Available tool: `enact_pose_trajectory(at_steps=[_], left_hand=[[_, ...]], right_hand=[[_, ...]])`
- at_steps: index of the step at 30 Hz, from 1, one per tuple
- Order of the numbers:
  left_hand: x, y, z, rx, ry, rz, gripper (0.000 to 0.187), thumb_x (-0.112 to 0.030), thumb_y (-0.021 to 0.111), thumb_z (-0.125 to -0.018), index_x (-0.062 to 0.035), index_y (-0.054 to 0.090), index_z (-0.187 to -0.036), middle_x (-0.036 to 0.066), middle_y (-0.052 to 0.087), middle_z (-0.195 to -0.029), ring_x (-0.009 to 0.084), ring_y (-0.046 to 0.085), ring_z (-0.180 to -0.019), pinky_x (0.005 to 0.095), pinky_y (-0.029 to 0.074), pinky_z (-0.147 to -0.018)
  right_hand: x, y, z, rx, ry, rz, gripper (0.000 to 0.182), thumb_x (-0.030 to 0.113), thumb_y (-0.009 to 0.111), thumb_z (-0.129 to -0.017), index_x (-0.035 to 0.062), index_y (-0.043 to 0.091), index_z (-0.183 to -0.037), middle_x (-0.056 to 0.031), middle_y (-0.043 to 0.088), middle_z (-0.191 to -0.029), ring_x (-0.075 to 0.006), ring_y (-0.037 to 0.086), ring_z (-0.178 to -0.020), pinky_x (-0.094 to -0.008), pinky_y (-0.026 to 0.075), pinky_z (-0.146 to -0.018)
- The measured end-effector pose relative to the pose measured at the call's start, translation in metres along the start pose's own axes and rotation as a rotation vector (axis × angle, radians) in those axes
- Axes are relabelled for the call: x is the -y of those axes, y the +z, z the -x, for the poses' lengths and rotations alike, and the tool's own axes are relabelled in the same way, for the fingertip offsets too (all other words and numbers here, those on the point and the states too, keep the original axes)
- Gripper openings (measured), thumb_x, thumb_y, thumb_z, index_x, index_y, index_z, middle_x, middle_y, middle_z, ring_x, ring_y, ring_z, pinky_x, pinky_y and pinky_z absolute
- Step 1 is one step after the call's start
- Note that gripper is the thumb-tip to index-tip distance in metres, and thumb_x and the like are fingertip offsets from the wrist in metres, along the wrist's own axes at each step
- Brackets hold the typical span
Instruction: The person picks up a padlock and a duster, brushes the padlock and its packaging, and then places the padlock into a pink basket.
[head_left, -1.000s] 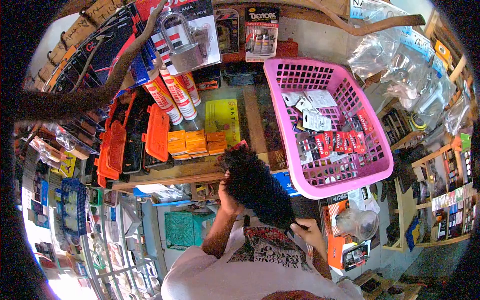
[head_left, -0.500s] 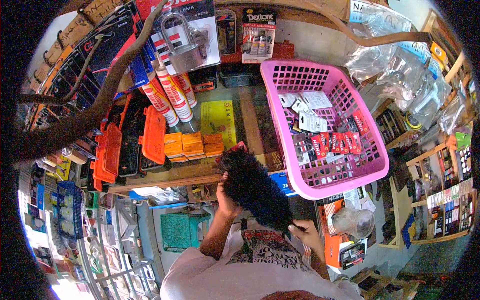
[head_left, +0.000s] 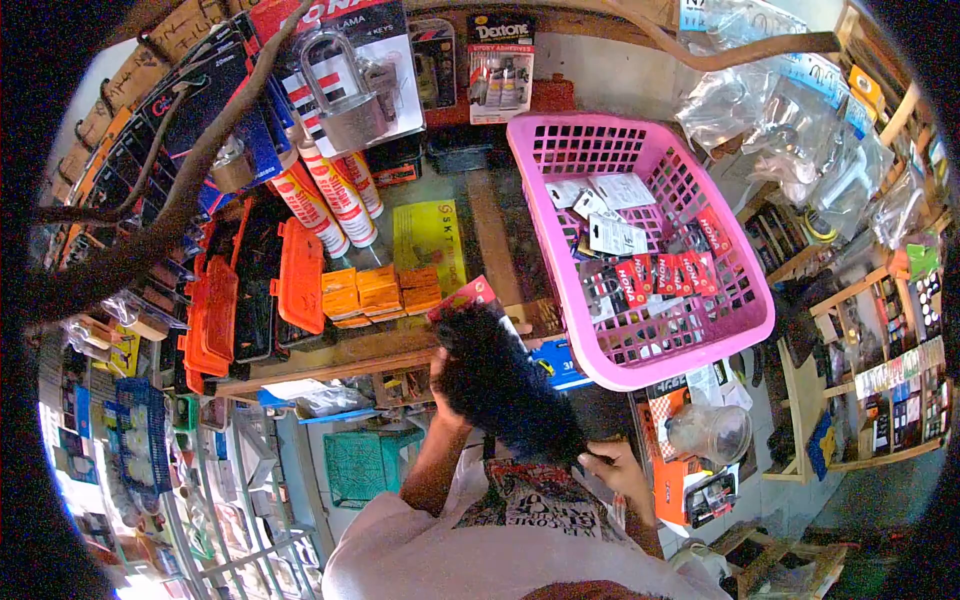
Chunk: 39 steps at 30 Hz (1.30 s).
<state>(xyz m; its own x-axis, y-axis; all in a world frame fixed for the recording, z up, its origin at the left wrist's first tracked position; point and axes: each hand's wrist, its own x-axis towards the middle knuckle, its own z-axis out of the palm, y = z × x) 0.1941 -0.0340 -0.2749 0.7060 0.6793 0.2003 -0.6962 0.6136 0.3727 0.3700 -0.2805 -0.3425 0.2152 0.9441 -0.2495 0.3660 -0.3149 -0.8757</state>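
Note:
A fluffy black duster [head_left: 510, 380] lies slantwise in front of my body. My right hand [head_left: 615, 468] is closed round its lower end, where the handle is hidden. On the other side, my left hand [head_left: 446, 398] is closed at the edge of a flat red-topped packet [head_left: 470, 294]. The duster's fibres lie over most of this packet and hide most of my left fingers. What is printed on the packet cannot be read.
A pink basket [head_left: 672, 362] with carded packets stands on the counter at right. Small orange boxes [head_left: 380, 290], silicone tubes [head_left: 338, 195] and orange cases [head_left: 300, 277] stand at left. A brown branch-like bar [head_left: 205, 185] crosses the upper left. Bagged hardware [head_left: 780, 110] hangs at right.
The duster has shifted slightly down along the packet, and more of the packet's red top and pale edge shows. My view has tilted a little. Both hands keep their grip.

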Motion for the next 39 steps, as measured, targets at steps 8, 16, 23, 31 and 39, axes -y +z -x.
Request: enact_pose_trajectory(at_steps=[8, 16, 23, 31, 39], left_hand=[[0.000, -0.005, -0.004, 0.048, -0.003, 0.094, 0.077, -0.059, 0.045, -0.089, -0.0062, 0.038, -0.144, 0.023, 0.045, -0.141, 0.0400, 0.047, -0.128, 0.0545, 0.039, -0.106], [0.000, -0.014, -0.016, -0.038, -0.010, 0.017, 0.078, -0.059, 0.044, -0.090, -0.0046, 0.036, -0.145, 0.023, 0.045, -0.142, 0.0411, 0.047, -0.127, 0.0545, 0.037, -0.108], [-0.006, -0.008, -0.020, 0.102, -0.043, 0.061, 0.063, -0.051, 0.040, -0.095, -0.0095, 0.039, -0.142, 0.016, 0.051, -0.139, 0.0365, 0.048, -0.128, 0.0526, 0.036, -0.109], [-0.001, -0.009, -0.016, 0.116, -0.035, 0.013, 0.068, -0.056, 0.040, -0.093, -0.0108, 0.038, -0.145, 0.014, 0.052, -0.138, 0.0380, 0.051, -0.125, 0.0536, 0.039, -0.106], [-0.003, -0.004, -0.015, -0.377, 0.067, -0.185, 0.056, -0.049, 0.044, -0.094, -0.0103, 0.052, -0.134, 0.011, 0.060, -0.128, 0.0277, 0.058, -0.118, 0.0439, 0.047, -0.098]], right_hand=[[0.004, 0.009, 0.007, -0.109, 0.026, -0.054, 0.032, 0.026, 0.070, -0.090, -0.0036, 0.068, -0.102, -0.0098, 0.071, -0.081, -0.0120, 0.062, -0.074, -0.0299, 0.050, -0.066], [-0.006, 0.013, 0.003, -0.151, -0.034, -0.084, 0.024, 0.022, 0.067, -0.092, -0.0022, 0.063, -0.092, -0.0037, 0.058, -0.068, -0.0093, 0.052, -0.064, -0.0278, 0.043, -0.058], [0.013, 0.016, 0.002, -0.176, -0.060, -0.124, 0.029, 0.015, 0.063, -0.094, -0.0009, 0.055, -0.072, -0.0016, 0.049, -0.059, -0.0076, 0.045, -0.057, -0.0282, 0.037, -0.052], [0.011, 0.017, 0.002, -0.231, -0.050, -0.129, 0.030, 0.015, 0.063, -0.094, -0.0010, 0.053, -0.071, -0.0009, 0.047, -0.058, -0.0066, 0.043, -0.057, -0.0273, 0.036, -0.051], [0.007, 0.016, 0.003, -0.263, 0.004, -0.111, 0.027, 0.018, 0.063, -0.095, -0.0008, 0.055, -0.077, 0.0006, 0.050, -0.061, -0.0063, 0.046, -0.058, -0.0262, 0.037, -0.052]])
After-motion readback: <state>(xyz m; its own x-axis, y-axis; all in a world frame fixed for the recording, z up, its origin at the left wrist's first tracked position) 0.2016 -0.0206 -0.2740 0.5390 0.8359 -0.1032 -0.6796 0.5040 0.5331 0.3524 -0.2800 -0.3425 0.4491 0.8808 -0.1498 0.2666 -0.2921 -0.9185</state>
